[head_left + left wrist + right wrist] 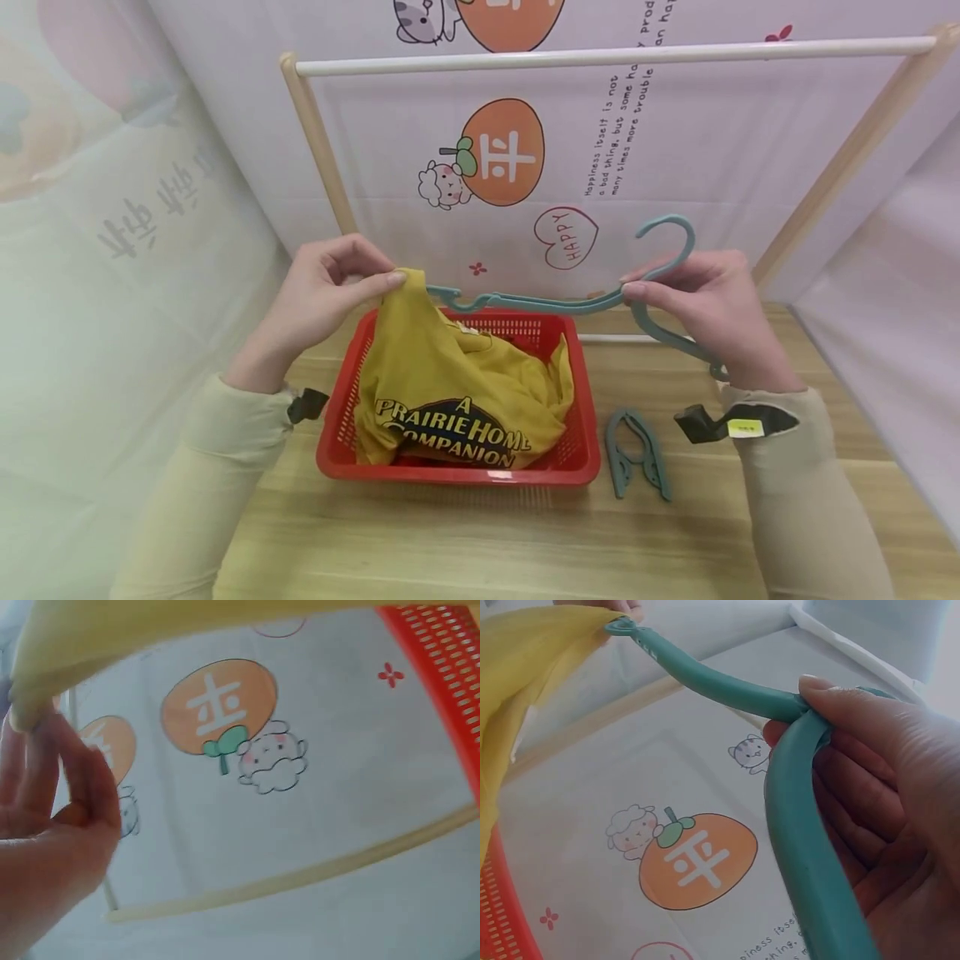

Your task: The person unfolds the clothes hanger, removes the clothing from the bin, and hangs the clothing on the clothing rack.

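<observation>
My left hand (318, 287) pinches a shoulder of a yellow T-shirt (442, 367) between thumb and fingers. One end of a blue-green plastic clothes hanger (547, 304) reaches into the shirt there, its tip hidden under the cloth. With the right hand (701, 292) I grip that hanger at its middle, just below the hook, which points up. Its other arm angles down past the right wrist. In the right wrist view the hanger (727, 690) runs from my thumb to the raised shirt (532, 660). Most of the shirt lies bunched in a red basket (457, 475), printed lettering facing up.
A folded blue-green hanger (637, 454) lies on the wooden table (465, 542) right of the basket. Behind stands a rack with a white rail (600, 57) and wooden posts (318, 150). A printed white backdrop (390, 117) rises behind it.
</observation>
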Demonstrator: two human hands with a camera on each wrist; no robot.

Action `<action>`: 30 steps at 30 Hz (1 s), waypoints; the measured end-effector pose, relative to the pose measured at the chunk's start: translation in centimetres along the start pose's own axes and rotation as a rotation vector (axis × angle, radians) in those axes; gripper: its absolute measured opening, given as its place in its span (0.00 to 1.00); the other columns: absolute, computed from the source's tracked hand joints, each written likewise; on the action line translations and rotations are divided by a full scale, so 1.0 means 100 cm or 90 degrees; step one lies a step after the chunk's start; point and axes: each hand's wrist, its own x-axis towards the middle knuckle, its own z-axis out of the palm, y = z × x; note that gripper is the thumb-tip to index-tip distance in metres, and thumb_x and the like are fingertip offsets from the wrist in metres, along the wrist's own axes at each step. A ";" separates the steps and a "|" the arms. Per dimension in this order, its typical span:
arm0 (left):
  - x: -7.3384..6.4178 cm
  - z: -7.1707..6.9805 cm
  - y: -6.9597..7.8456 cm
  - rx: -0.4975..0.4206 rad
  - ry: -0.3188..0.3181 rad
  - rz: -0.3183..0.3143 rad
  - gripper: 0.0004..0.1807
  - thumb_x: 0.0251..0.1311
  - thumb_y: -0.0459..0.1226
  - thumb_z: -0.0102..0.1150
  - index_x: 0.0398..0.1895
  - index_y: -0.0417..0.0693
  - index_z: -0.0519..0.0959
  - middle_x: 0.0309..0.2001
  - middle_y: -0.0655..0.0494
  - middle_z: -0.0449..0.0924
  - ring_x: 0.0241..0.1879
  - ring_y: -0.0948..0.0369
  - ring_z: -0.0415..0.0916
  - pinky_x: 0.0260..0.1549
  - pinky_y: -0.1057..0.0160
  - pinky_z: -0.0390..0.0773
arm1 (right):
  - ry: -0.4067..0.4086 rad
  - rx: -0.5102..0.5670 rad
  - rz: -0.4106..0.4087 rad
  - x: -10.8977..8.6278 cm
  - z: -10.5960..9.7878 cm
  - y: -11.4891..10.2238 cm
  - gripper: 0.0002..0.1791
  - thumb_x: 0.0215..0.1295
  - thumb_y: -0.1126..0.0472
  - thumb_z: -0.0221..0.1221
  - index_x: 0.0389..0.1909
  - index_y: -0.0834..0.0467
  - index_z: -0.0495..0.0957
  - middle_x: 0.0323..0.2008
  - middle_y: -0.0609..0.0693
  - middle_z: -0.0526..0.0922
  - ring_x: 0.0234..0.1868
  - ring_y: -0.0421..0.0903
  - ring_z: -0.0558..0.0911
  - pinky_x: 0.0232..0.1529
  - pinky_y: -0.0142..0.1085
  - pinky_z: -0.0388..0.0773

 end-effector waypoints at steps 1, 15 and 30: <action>0.001 -0.001 0.002 0.023 -0.020 0.002 0.06 0.64 0.38 0.70 0.37 0.45 0.86 0.36 0.51 0.85 0.40 0.55 0.80 0.48 0.57 0.76 | 0.000 0.013 0.001 0.000 -0.001 -0.001 0.07 0.58 0.73 0.72 0.37 0.70 0.87 0.32 0.54 0.89 0.34 0.45 0.88 0.37 0.30 0.82; -0.001 -0.002 0.007 0.138 -0.267 -0.086 0.09 0.69 0.45 0.65 0.41 0.49 0.85 0.36 0.55 0.84 0.37 0.55 0.79 0.41 0.55 0.79 | -0.014 0.037 0.015 -0.001 0.000 0.000 0.07 0.58 0.73 0.72 0.36 0.72 0.86 0.32 0.58 0.89 0.33 0.48 0.89 0.38 0.31 0.82; -0.007 0.015 -0.009 0.082 -0.125 0.052 0.09 0.70 0.36 0.63 0.47 0.47 0.90 0.42 0.59 0.87 0.40 0.59 0.79 0.42 0.61 0.78 | 0.010 0.027 0.011 -0.002 -0.002 0.006 0.07 0.58 0.73 0.72 0.36 0.72 0.86 0.32 0.56 0.89 0.36 0.47 0.88 0.39 0.31 0.82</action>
